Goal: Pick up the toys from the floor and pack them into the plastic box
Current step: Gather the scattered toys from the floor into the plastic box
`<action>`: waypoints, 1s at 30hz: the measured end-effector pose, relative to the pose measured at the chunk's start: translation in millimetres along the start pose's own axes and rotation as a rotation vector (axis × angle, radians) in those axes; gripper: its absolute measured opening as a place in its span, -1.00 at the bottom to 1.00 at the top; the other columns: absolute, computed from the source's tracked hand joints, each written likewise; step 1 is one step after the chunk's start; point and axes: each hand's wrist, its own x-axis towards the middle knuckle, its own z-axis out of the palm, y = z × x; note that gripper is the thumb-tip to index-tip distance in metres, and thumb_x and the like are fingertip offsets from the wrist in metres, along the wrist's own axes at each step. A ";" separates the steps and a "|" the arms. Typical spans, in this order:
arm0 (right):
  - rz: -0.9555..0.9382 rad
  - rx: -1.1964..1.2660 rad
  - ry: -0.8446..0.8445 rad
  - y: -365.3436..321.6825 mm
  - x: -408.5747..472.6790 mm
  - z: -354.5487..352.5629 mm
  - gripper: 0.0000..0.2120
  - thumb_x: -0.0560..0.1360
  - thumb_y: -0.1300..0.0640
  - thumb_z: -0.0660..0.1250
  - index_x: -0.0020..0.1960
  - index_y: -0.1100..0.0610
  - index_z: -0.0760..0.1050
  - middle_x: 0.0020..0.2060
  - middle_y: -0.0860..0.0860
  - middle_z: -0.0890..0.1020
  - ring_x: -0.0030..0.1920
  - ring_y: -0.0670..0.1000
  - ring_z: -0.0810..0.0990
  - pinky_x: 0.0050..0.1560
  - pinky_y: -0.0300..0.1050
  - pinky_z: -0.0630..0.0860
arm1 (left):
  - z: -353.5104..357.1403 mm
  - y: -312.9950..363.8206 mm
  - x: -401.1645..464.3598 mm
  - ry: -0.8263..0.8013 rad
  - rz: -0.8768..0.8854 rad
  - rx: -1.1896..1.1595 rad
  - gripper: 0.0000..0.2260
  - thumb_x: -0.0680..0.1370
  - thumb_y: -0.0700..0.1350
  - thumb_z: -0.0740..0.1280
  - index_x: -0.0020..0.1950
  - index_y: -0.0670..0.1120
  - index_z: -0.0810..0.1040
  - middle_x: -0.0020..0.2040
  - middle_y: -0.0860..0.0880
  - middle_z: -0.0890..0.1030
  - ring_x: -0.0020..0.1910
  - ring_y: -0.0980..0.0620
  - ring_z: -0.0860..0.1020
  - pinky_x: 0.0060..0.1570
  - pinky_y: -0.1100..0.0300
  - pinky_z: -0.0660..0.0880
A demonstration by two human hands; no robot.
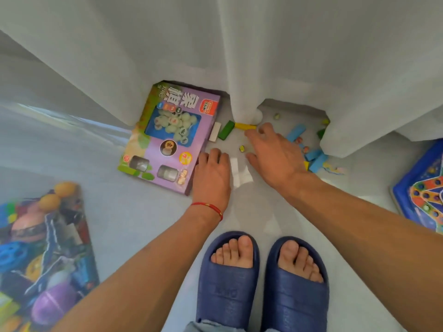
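The clear plastic box (48,248) sits at the lower left, full of colourful toys. A purple chess-set carton (167,140) lies on the floor under the curtain. Beside it lie a white block (215,131), a green block (226,133) and a yellow block (244,126). My right hand (275,152) reaches over the floor with fingers spread, its fingertips just short of the yellow block. My left hand (212,173) rests by the carton's right edge with fingers curled under; nothing shows in it. Blue blocks (316,159) and small marbles lie to the right of my right hand.
A white curtain (263,56) hangs to the floor and covers part of the blocks. A blue board game (424,188) lies at the right edge. My feet in dark blue slippers (261,283) stand just behind my hands. A small yellow-green bead (242,148) lies between my hands.
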 end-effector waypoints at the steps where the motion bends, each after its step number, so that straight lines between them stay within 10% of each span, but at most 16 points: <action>1: -0.006 -0.012 0.017 -3.9 3.2 5.9 -0.62 0.59 0.00 0.28 0.36 0.08 0.34 0.29 0.17 0.38 0.05 0.23 0.56 -0.24 0.03 0.44 | 1.2 -1.3 -1.4 0.023 0.006 -0.026 -0.71 0.38 -0.44 0.30 0.07 -0.24 0.56 0.01 -0.23 0.55 -0.12 -0.25 0.47 -0.14 -0.10 0.49; 10: -0.059 -0.043 0.040 -13.7 15.9 34.5 -0.82 0.55 0.23 0.33 0.11 0.14 0.39 0.20 0.21 0.39 -0.06 0.20 0.48 -0.45 -0.06 0.12 | 12.9 -8.6 -20.9 0.004 -0.011 -0.208 -0.88 0.46 -0.27 0.46 -0.05 -0.19 0.57 -0.11 -0.17 0.52 -0.20 -0.19 0.49 -0.21 -0.07 0.51; 24: -0.027 0.097 -0.077 -7.0 -37.6 48.1 -0.68 0.56 0.32 0.15 0.30 0.16 0.26 0.10 0.20 0.38 -0.10 0.14 0.35 -0.26 0.02 0.33 | 18.2 -7.1 -39.6 0.023 0.054 -0.191 -0.89 0.46 -0.36 0.42 -0.09 -0.21 0.54 -0.17 -0.19 0.54 -0.24 -0.19 0.48 -0.21 0.14 0.27; 30: 0.255 0.890 -0.055 4.4 -55.2 40.7 -0.89 0.66 0.12 0.10 0.03 0.11 0.38 -0.20 0.02 0.52 -0.27 0.02 0.48 -0.33 -0.08 0.39 | 15.5 -4.5 -41.9 -0.065 -0.162 -0.380 -0.72 0.45 -0.46 0.25 0.07 -0.22 0.59 0.02 -0.20 0.60 0.00 -0.17 0.56 0.01 0.10 0.46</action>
